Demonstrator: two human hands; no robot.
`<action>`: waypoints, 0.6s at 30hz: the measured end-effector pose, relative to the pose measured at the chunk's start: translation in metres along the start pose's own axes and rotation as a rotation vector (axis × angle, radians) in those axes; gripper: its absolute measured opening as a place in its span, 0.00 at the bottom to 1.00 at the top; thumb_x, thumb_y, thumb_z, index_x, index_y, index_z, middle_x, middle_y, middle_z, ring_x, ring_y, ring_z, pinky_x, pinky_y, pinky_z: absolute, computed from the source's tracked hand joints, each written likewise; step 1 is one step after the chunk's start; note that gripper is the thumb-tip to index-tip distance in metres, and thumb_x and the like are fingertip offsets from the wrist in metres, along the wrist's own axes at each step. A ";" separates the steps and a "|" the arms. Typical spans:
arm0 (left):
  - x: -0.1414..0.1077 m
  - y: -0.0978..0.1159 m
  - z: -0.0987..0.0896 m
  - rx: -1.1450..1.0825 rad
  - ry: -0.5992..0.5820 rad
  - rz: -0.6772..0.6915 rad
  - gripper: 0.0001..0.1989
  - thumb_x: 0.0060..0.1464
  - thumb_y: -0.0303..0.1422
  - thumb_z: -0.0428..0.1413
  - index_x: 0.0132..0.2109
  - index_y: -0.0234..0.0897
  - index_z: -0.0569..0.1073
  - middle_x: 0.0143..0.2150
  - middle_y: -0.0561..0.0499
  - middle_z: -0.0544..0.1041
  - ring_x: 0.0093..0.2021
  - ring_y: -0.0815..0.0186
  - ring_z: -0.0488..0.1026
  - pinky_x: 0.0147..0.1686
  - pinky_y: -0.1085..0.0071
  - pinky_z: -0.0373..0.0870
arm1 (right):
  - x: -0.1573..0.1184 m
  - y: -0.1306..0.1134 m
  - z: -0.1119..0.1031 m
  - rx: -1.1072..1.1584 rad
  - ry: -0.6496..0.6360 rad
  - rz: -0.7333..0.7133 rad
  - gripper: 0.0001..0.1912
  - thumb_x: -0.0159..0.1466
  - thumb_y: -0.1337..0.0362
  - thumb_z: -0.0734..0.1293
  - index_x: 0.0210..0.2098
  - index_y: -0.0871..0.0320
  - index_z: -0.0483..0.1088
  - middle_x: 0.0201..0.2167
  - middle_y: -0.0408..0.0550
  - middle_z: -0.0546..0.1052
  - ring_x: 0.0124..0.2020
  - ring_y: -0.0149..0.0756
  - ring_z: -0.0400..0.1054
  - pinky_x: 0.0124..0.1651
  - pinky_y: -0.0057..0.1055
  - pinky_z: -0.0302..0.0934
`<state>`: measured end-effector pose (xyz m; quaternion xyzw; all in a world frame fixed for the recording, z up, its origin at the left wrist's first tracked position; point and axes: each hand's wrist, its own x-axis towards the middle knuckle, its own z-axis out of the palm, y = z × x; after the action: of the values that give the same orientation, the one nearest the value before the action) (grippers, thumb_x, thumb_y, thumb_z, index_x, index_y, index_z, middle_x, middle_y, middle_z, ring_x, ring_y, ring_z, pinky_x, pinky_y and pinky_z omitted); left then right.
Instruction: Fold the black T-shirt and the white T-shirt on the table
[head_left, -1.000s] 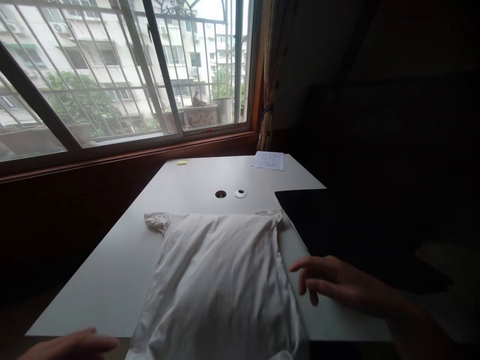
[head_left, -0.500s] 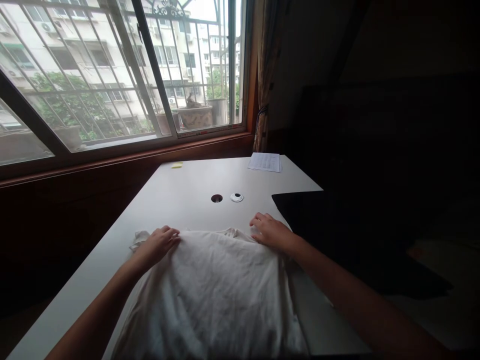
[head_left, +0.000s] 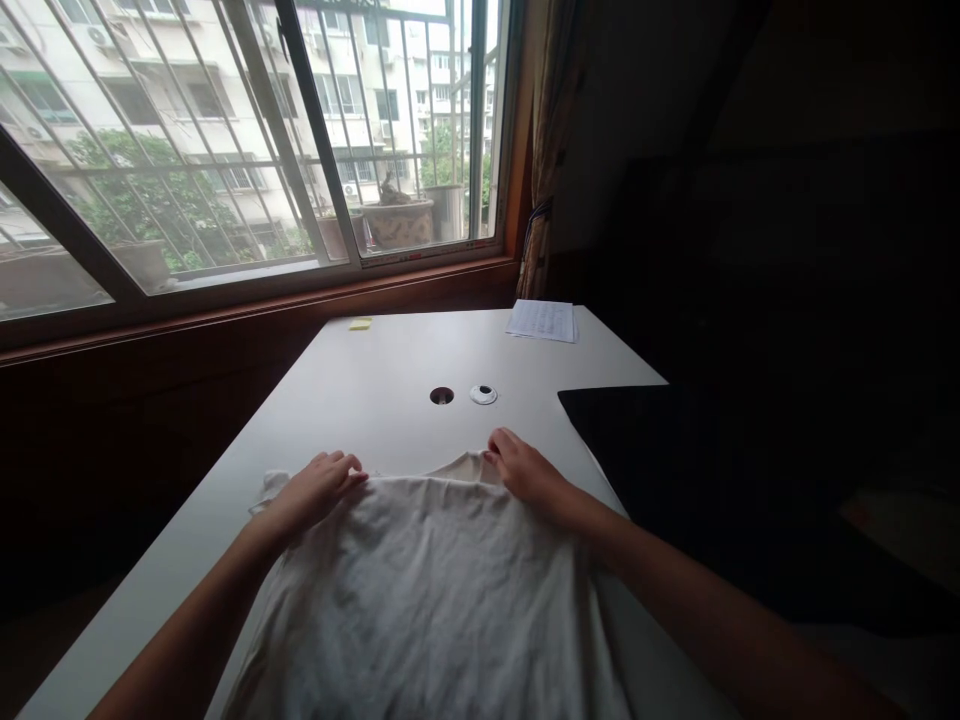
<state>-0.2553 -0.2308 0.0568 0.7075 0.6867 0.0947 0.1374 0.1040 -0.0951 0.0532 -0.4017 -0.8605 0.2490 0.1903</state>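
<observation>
A white T-shirt (head_left: 442, 590) lies spread over the near part of the white table (head_left: 300, 400), its far edge toward the window. My left hand (head_left: 330, 480) pinches the shirt at the far left corner, where a crumpled bit of cloth sticks out past the wrist. At the far right, my right hand (head_left: 521, 470) is closed on the fabric, and the edge beside its fingers is lifted into a small peak. The shirt's near end runs out of view at the bottom.
Two round holes sit in the tabletop, one bare (head_left: 442, 396) and one with a white ring (head_left: 484, 395). Paper sheets (head_left: 543, 320) and a yellow note (head_left: 360, 324) lie at the far edge. Dark cloth (head_left: 637, 440) covers the right side. A barred window (head_left: 352, 140) stands behind.
My right hand has shifted slightly left and its fingers have closed on the shirt's far edge, raising it. My left hand has barely moved. The view has turned a little left.
</observation>
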 end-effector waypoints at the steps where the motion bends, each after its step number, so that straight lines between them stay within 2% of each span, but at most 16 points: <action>1: 0.003 0.000 0.003 0.018 0.013 0.008 0.22 0.66 0.52 0.47 0.45 0.41 0.77 0.42 0.44 0.77 0.43 0.54 0.70 0.47 0.60 0.66 | 0.003 0.000 -0.002 0.006 0.032 0.000 0.08 0.73 0.59 0.56 0.39 0.52 0.63 0.37 0.47 0.75 0.33 0.38 0.67 0.34 0.32 0.55; 5: 0.014 0.004 0.014 -0.029 0.011 0.036 0.20 0.62 0.53 0.54 0.40 0.41 0.77 0.44 0.45 0.77 0.45 0.54 0.69 0.48 0.59 0.66 | 0.018 0.001 -0.012 -0.049 0.154 -0.070 0.08 0.75 0.58 0.54 0.41 0.52 0.61 0.33 0.46 0.75 0.29 0.40 0.68 0.31 0.32 0.51; 8: 0.017 0.010 0.011 -0.155 -0.016 0.039 0.18 0.61 0.51 0.54 0.38 0.41 0.75 0.44 0.46 0.76 0.47 0.54 0.69 0.48 0.60 0.67 | 0.028 0.002 -0.022 -0.161 0.227 -0.168 0.07 0.75 0.59 0.55 0.43 0.53 0.61 0.31 0.47 0.76 0.30 0.42 0.70 0.31 0.32 0.49; 14: 0.020 0.010 -0.022 -0.640 -0.048 -0.041 0.18 0.60 0.50 0.56 0.39 0.40 0.67 0.37 0.52 0.73 0.39 0.61 0.70 0.40 0.67 0.67 | 0.045 0.000 -0.041 -0.254 0.326 -0.218 0.09 0.75 0.58 0.56 0.45 0.54 0.64 0.34 0.50 0.79 0.32 0.44 0.74 0.31 0.32 0.49; 16: 0.020 0.011 -0.033 -0.799 -0.065 -0.061 0.18 0.58 0.48 0.59 0.42 0.40 0.66 0.37 0.53 0.73 0.40 0.62 0.71 0.40 0.68 0.67 | 0.049 -0.001 -0.045 -0.268 0.343 -0.212 0.10 0.75 0.57 0.56 0.45 0.54 0.64 0.34 0.50 0.80 0.32 0.45 0.74 0.30 0.32 0.48; 18: 0.019 0.013 -0.044 -0.942 -0.136 -0.071 0.20 0.56 0.47 0.61 0.48 0.42 0.66 0.41 0.51 0.75 0.43 0.61 0.73 0.43 0.66 0.69 | 0.052 0.000 -0.048 -0.280 0.339 -0.216 0.10 0.75 0.56 0.57 0.45 0.53 0.65 0.34 0.50 0.80 0.32 0.45 0.74 0.30 0.32 0.48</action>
<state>-0.2558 -0.2089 0.1012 0.5491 0.5821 0.3442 0.4911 0.0975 -0.0408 0.0987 -0.3658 -0.8803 0.0344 0.3001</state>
